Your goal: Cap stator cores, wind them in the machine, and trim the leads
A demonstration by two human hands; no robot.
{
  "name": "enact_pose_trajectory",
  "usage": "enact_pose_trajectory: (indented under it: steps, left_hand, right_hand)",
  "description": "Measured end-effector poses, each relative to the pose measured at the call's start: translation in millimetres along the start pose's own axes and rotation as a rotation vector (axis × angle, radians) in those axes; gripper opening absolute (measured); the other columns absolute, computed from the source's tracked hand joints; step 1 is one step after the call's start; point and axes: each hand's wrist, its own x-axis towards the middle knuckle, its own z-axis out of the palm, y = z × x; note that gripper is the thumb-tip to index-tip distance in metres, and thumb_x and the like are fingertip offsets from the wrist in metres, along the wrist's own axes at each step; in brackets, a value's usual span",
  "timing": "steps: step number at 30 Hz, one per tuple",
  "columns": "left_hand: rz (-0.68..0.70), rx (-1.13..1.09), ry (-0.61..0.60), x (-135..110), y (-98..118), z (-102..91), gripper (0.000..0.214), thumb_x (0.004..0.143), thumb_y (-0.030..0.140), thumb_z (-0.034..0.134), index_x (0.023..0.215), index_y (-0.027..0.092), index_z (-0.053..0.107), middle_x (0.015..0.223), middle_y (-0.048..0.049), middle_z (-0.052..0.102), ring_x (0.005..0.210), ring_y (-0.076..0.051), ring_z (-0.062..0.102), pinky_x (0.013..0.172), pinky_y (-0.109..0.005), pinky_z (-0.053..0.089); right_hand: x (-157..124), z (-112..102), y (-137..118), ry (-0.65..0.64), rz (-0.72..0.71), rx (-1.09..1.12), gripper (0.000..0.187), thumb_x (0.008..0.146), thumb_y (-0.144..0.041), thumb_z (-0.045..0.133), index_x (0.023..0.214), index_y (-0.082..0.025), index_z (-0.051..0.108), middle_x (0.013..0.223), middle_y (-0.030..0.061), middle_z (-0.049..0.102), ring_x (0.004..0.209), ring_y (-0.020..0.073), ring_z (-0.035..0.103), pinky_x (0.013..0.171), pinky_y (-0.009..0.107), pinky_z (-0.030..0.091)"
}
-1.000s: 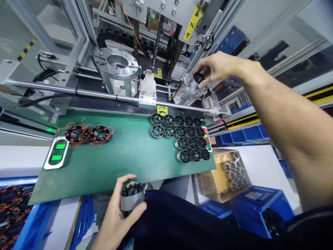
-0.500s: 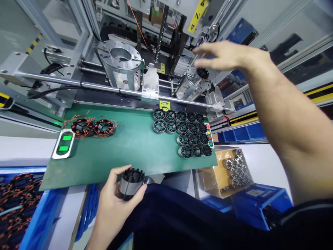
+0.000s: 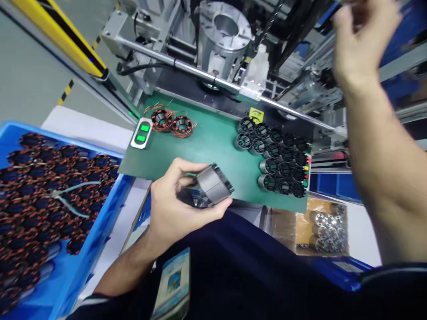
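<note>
Left hand (image 3: pixel 173 209) is wrapped around a stator core (image 3: pixel 211 186), tilted, lower centre, just off the green mat (image 3: pixel 207 146) edge. Right hand (image 3: pixel 362 40), top right, is blurred, fingers loosely spread, holding nothing I can see. Risk: the tilted core slips, drops past the mat edge or clips the core rows (image 3: pixel 276 155).

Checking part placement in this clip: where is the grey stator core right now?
In the head view the grey stator core lies tilted in the left hand, low and centre-left, over the near edge of the green mat, right of the blue bin.
</note>
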Motion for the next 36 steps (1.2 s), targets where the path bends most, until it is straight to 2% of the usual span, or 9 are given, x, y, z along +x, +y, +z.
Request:
enact_pose_trajectory:
  steps: [2,4,7,10,16,23,27,32,36]
  left_hand:
    - [0.072,-0.021,-0.011,2,1,0.7,0.064,0.069,0.030,0.110,0.123,0.024,0.076,0.099,0.0033,0.084,0.075,-0.014,0.083,0.069,-0.022,0.068]
    - [0.124,-0.061,-0.026,2,5,2.5,0.066,0.069,0.030,0.111,0.126,0.024,0.078,0.106,0.0016,0.085,0.082,-0.015,0.085,0.077,-0.026,0.073]
    - [0.182,-0.117,-0.059,0,13,5.0,0.067,0.071,0.029,0.113,0.129,0.023,0.079,0.117,-0.0027,0.085,0.094,-0.020,0.087,0.086,-0.033,0.078]
    - [0.214,-0.192,-0.072,-2,16,7.1,0.063,0.075,0.029,0.112,0.128,0.023,0.078,0.123,-0.0044,0.082,0.103,-0.022,0.086,0.088,-0.036,0.078]
    - [-0.169,-0.778,-0.420,-6,8,16.0,0.073,0.091,0.086,0.088,0.121,0.023,0.065,0.119,-0.0026,0.087,0.099,-0.023,0.090,0.075,-0.032,0.074]
    - [-0.366,-0.994,-0.557,-23,29,13.3,0.070,0.110,0.088,0.061,0.140,0.025,0.067,0.122,0.0003,0.089,0.101,-0.026,0.093,0.076,-0.036,0.078]
    - [-0.382,-0.999,-0.538,-29,41,7.7,0.072,0.111,0.090,0.053,0.144,0.029,0.070,0.121,0.0005,0.089,0.108,-0.028,0.093,0.073,-0.035,0.079]
    - [-0.502,-1.102,-0.383,-30,47,16.6,0.055,0.104,0.075,0.082,0.130,0.027,0.074,0.113,-0.0005,0.083,0.107,-0.025,0.088,0.068,-0.029,0.074]
    - [-0.458,-1.055,-0.316,-19,14,31.9,0.074,0.093,0.089,0.083,0.132,0.029,0.066,0.123,-0.0061,0.081,0.111,-0.028,0.087,0.067,-0.031,0.072]
  right_hand:
    - [-35,-12,-38,-0.147,-0.075,0.167,0.036,0.110,-0.065,0.080,0.137,-0.041,0.080,0.141,-0.0025,0.080,0.128,0.0239,0.078,0.122,0.038,0.065]
    - [-84,-21,-84,-0.368,-0.051,0.372,0.042,0.101,-0.066,0.091,0.132,-0.040,0.087,0.111,-0.0012,0.087,0.102,0.0248,0.085,0.100,0.041,0.074]
    - [-157,-28,-142,-0.796,0.034,0.535,0.043,0.110,-0.060,0.081,0.146,-0.035,0.084,0.120,0.0034,0.089,0.104,0.0230,0.087,0.093,0.038,0.076]
    - [-200,-35,-172,-1.027,0.090,0.638,0.056,0.111,-0.067,0.076,0.159,-0.037,0.076,0.140,0.0049,0.084,0.121,0.0268,0.086,0.098,0.041,0.077]
    - [-208,-46,-195,-0.958,-0.173,0.463,0.089,0.087,-0.061,0.104,0.167,-0.064,0.063,0.165,-0.0085,0.069,0.149,0.0331,0.074,0.120,0.049,0.073]
    - [-192,-46,-214,-0.994,-0.147,0.442,0.077,0.073,-0.048,0.114,0.145,-0.049,0.084,0.129,-0.0007,0.083,0.107,0.0290,0.083,0.088,0.042,0.081]
    - [-186,-46,-216,-1.089,-0.087,0.519,0.074,0.078,-0.042,0.112,0.147,-0.046,0.084,0.124,-0.0002,0.084,0.105,0.0262,0.084,0.086,0.037,0.080]
    - [-184,-41,-217,-1.188,0.019,0.602,0.069,0.087,-0.049,0.106,0.150,-0.037,0.083,0.122,0.0018,0.082,0.094,0.0207,0.084,0.078,0.032,0.075]
    - [-171,-27,-203,-1.130,0.044,0.577,0.066,0.085,-0.053,0.108,0.143,-0.031,0.086,0.119,0.0030,0.081,0.101,0.0214,0.082,0.079,0.030,0.070]
